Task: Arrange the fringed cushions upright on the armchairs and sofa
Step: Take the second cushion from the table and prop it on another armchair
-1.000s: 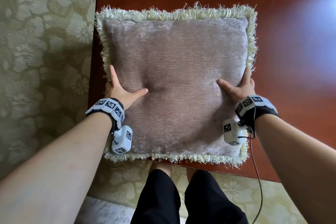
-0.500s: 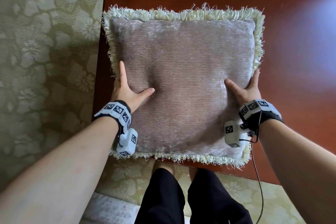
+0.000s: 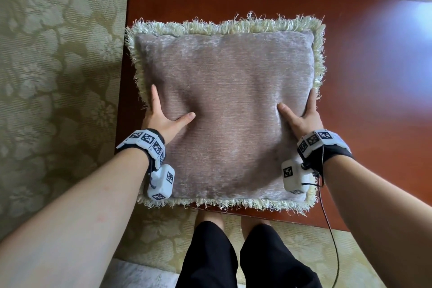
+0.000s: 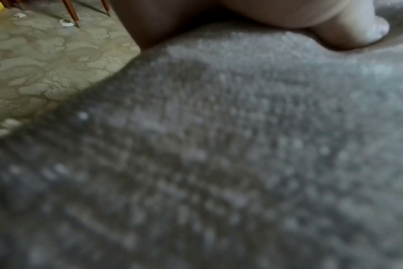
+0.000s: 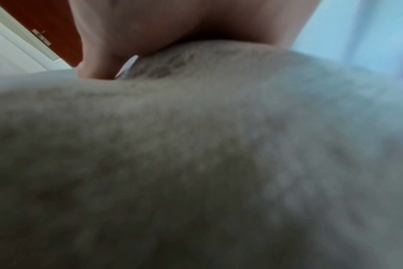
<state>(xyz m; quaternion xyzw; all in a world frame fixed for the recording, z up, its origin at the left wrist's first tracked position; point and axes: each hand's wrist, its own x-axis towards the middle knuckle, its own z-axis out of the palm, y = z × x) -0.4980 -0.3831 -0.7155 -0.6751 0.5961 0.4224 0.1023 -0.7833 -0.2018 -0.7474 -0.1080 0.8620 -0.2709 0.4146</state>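
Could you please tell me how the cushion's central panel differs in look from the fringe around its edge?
The cushion has a central panel of smooth, short-piled mauve-pink cloth, while the fringe is pale cream-green. The panel reads as one flat, faintly shiny sheet, dented where the left hand and right hand grip it; the fringe is loose, frizzy threads sticking outward. Both belong to the same cushion, held above the red-brown table.

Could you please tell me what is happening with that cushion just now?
A person holds a square mauve chenille cushion with pale cream fringe by its sides, left hand and right hand each with the thumb pressed into its face. It is over a reddish-brown polished wooden table on a floral green-beige carpet, not yet on any seat.
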